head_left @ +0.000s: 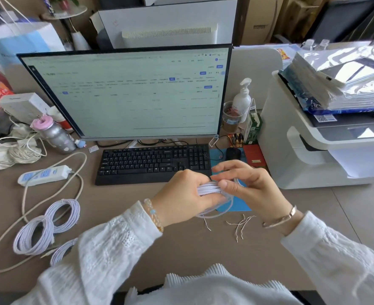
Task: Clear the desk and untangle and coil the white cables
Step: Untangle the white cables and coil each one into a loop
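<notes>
My left hand (182,194) grips a bundle of white cable (210,188) above the desk, just in front of the keyboard. My right hand (245,183) is beside it, its thumb and fingertips touching the bundle's strands, the other fingers spread. A loose loop of the same cable hangs below both hands. Two coiled white cables (64,213) (33,235) lie on the desk at the left, with a third coil (61,249) partly hidden behind my left sleeve. Several thin wire ties (240,225) lie scattered under my right wrist.
A black keyboard (153,162), a monitor (124,91) and a black mouse (233,153) on a blue pad sit behind my hands. A white power strip (43,175) with a long cord lies left. A printer (322,137) stands right. Bottles and clutter fill the far left.
</notes>
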A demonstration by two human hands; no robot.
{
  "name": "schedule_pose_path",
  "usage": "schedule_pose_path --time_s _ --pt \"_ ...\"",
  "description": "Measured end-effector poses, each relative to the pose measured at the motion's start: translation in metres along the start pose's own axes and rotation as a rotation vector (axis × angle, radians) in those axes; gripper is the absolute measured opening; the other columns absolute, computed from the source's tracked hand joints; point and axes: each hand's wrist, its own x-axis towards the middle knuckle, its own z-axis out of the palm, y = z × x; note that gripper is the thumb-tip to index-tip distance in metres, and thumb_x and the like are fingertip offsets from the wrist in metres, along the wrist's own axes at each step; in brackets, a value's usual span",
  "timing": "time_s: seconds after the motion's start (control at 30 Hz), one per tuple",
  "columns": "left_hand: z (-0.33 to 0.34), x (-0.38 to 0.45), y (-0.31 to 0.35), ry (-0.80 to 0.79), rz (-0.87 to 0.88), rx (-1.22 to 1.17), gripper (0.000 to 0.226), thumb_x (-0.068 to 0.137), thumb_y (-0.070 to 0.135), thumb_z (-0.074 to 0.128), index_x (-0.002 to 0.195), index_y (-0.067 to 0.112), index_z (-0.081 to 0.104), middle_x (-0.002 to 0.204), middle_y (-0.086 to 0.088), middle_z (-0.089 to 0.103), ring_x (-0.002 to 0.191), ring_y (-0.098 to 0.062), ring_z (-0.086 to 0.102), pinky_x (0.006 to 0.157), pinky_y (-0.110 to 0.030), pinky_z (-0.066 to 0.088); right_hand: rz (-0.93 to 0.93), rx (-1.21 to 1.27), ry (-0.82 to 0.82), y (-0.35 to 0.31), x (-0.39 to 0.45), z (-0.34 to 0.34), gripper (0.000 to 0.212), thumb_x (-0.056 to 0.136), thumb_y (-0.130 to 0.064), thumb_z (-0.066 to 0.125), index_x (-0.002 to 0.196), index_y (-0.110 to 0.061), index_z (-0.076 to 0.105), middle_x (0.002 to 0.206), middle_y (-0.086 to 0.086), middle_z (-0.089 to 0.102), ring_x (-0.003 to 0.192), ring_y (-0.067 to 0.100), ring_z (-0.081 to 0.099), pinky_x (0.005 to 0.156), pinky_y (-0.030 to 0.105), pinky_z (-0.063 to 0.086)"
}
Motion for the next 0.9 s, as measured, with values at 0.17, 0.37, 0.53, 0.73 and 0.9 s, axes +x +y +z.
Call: schedule_pose_path --time_s 0.17,0.37,0.53,0.73,0.9 --pt "-0.005 0.001 0.011 -0.001 -0.053 -0.116 0.027 0.073 0.021 0.084 0.058 0.011 0.064 0.052 0.006 0.049 0.049 -0.008 0.043 0.049 -0.024 0.034 -0.119 -0.079 0.025 -0.005 -0.005 0.008 0.026 0.086 -0.048 0.062 0.090 -0.022 0.066 0.088 -0.010 0.066 0.083 0.011 0.064 0.077 0.020 0.048" --pt "-0.004 -0.001 0.007 -0.025 -0.094 -0.080 0.024 0.062 0.023 0.080 0.056 0.011 0.059 0.051 0.008 0.048 0.049 -0.008 0.041 0.050 -0.025 0.033 -0.109 -0.226 0.024 0.002 -0.016 0.019 0.030 0.089 -0.057 0.052 0.087 -0.028 0.055 0.075 -0.015 0.056 0.064 0.009 0.056 0.062 0.023 0.045" --pt "-0.007 0.005 0.005 -0.140 -0.129 -0.091 0.020 0.057 0.024 0.076 0.059 0.015 0.057 0.055 0.007 0.052 0.052 -0.009 0.044 0.053 -0.027 0.035 0.102 -0.010 -0.188 -0.001 -0.014 0.008 0.042 0.085 -0.058 0.059 0.096 -0.018 0.050 0.077 0.002 0.066 0.066 0.018 0.063 0.065 0.035 0.052" --pt "-0.012 0.014 -0.003 -0.171 -0.161 -0.427 0.035 0.065 0.001 0.080 0.095 0.000 0.062 0.081 -0.009 0.065 0.073 -0.019 0.059 0.069 -0.031 0.048 0.132 0.102 -0.058 -0.001 -0.009 0.002 0.035 0.089 -0.039 0.061 0.095 -0.008 0.047 0.054 -0.003 0.041 0.046 0.013 0.038 0.053 0.027 0.046" --pt "0.001 0.009 -0.031 -0.264 -0.271 -1.048 0.050 0.062 0.009 0.081 0.109 0.004 0.063 0.099 -0.015 0.070 0.090 -0.029 0.068 0.084 -0.041 0.055 0.291 0.567 0.233 0.000 -0.008 -0.002 0.038 0.082 -0.038 0.065 0.090 -0.007 0.045 0.058 0.001 0.031 0.047 0.013 0.028 0.053 0.030 0.040"
